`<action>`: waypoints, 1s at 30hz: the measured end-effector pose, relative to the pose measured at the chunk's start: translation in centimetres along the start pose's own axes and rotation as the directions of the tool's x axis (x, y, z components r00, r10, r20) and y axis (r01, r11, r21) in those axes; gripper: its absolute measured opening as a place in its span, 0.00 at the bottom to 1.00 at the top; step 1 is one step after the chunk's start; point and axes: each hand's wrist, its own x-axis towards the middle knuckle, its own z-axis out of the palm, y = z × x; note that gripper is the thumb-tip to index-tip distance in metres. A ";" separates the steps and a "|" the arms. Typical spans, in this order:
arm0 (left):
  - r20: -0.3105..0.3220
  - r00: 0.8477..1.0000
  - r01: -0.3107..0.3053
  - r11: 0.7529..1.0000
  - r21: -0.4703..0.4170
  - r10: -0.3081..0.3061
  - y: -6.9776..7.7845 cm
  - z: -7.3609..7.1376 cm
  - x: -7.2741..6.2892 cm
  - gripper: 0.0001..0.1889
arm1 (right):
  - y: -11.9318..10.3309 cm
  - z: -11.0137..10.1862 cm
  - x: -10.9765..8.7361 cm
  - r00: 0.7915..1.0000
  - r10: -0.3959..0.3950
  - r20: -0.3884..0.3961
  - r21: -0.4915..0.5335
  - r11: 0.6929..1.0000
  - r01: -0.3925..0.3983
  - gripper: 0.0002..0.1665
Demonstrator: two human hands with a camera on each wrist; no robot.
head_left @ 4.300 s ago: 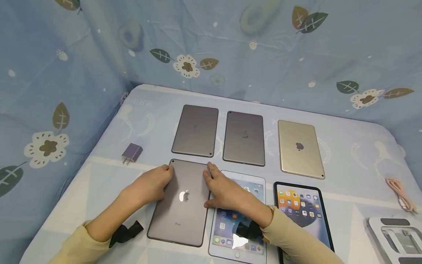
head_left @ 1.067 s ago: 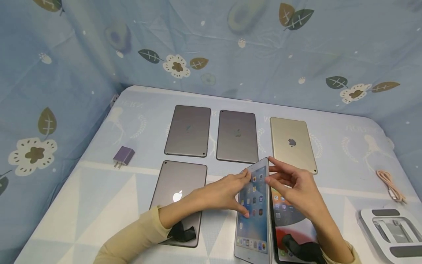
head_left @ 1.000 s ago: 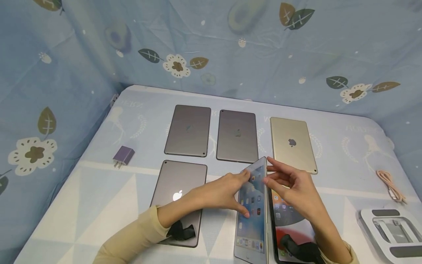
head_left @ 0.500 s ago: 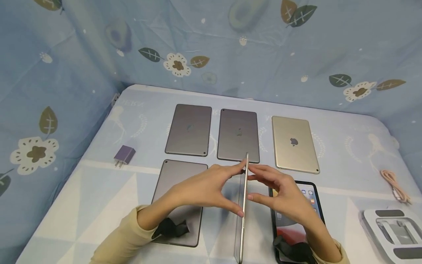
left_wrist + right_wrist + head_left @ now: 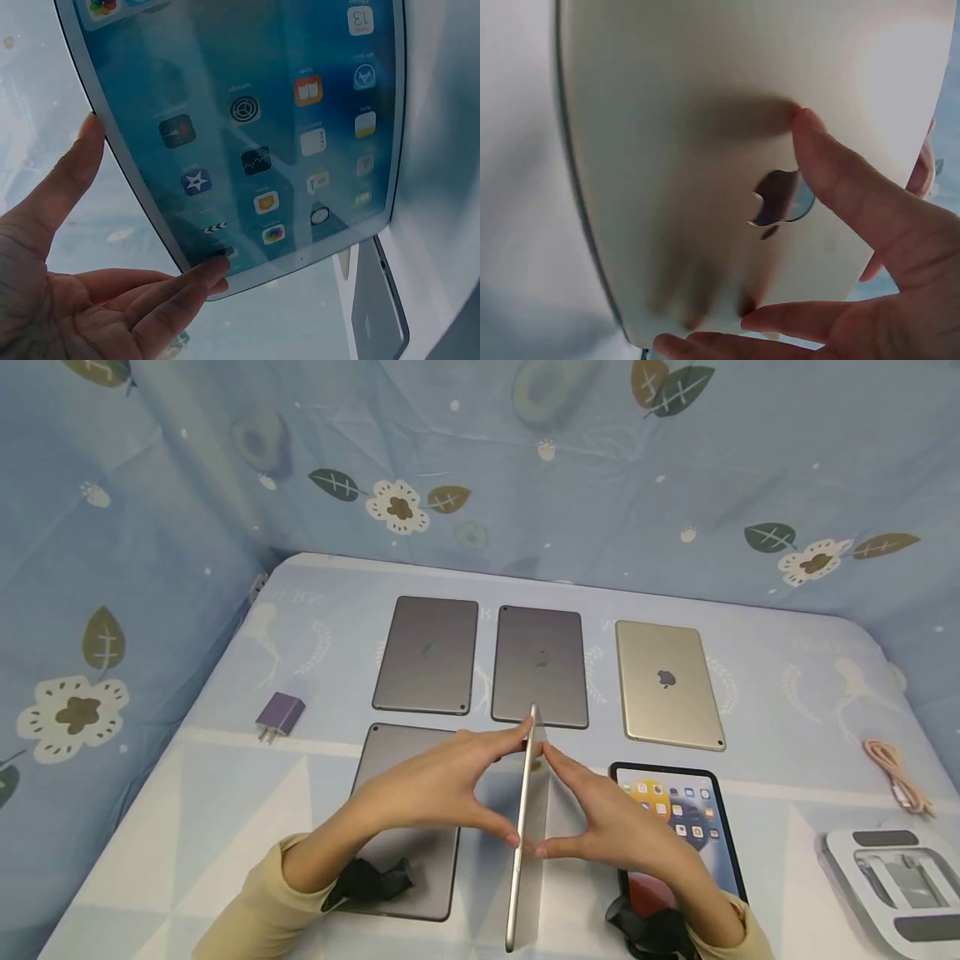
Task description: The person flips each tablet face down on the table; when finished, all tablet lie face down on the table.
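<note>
A tablet with a white bezel (image 5: pixel 528 802) stands on its long edge between my hands. Its lit screen (image 5: pixel 285 180) faces the left hand, its pale metal back (image 5: pixel 645 180) the right. My left hand (image 5: pixel 435 781) holds it near the top corner. That thumb rests on the upper long edge and the fingertips on the screen's end. On the other side, my right hand (image 5: pixel 615 818) touches the back with nearly straight fingers, the thumb beside the logo (image 5: pixel 776 199). Beneath my left forearm lies a grey tablet (image 5: pixel 416 877), face down and partly hidden.
Two dark grey tablets (image 5: pixel 427 652) and a gold one (image 5: pixel 663 693) lie face down behind. A black-framed tablet (image 5: pixel 682 789), screen lit, is partly under my right forearm. Around them lie a purple charger (image 5: pixel 281 714), an orange cable (image 5: pixel 894 772) and a white frame-like device (image 5: pixel 885 885).
The white tablet first lay flat, screen up, while both hands were on the grey one. It was tilted up onto its edge, and now it leans with its back in sight, further left.
</note>
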 end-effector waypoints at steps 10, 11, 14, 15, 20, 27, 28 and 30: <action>0.003 0.995 0.097 0.991 0.089 -0.097 -1.2 -0.4 -1.6 0.54 | 0.4 1.4 0.1 0.997 0.012 0.071 -0.054 0.999 -0.008 0.68; 0.002 0.994 0.104 0.990 0.094 -0.105 -1.3 -0.3 -1.6 0.54 | 0.4 1.4 0.0 0.997 0.018 0.071 -0.064 0.998 -0.014 0.68; -0.001 0.992 0.128 0.986 0.109 -0.129 -1.6 0.3 -1.7 0.55 | 0.4 1.3 -0.1 0.997 0.043 0.071 -0.095 0.995 -0.036 0.66; -0.001 0.991 0.132 0.985 0.110 -0.133 -1.8 0.5 -1.6 0.55 | 0.4 1.3 -0.2 0.996 0.054 0.072 -0.105 0.993 -0.046 0.66; 0.002 0.990 0.141 0.984 0.105 -0.142 -2.9 2.1 -1.2 0.56 | 0.4 1.2 -0.7 0.993 0.096 0.070 -0.166 0.983 -0.083 0.63; 0.003 0.988 0.152 0.980 0.129 -0.154 -4.2 4.3 -0.2 0.57 | 0.4 1.6 -1.0 0.993 0.115 0.038 -0.230 0.968 -0.103 0.58; 0.003 0.988 0.153 0.979 0.136 -0.155 -4.3 4.5 -0.1 0.57 | 0.4 1.7 -1.1 0.993 0.114 0.034 -0.243 0.965 -0.103 0.57; -0.001 0.987 0.156 0.976 0.149 -0.158 -4.5 4.8 0.0 0.56 | 0.4 1.8 -1.1 0.993 0.113 0.030 -0.264 0.959 -0.102 0.56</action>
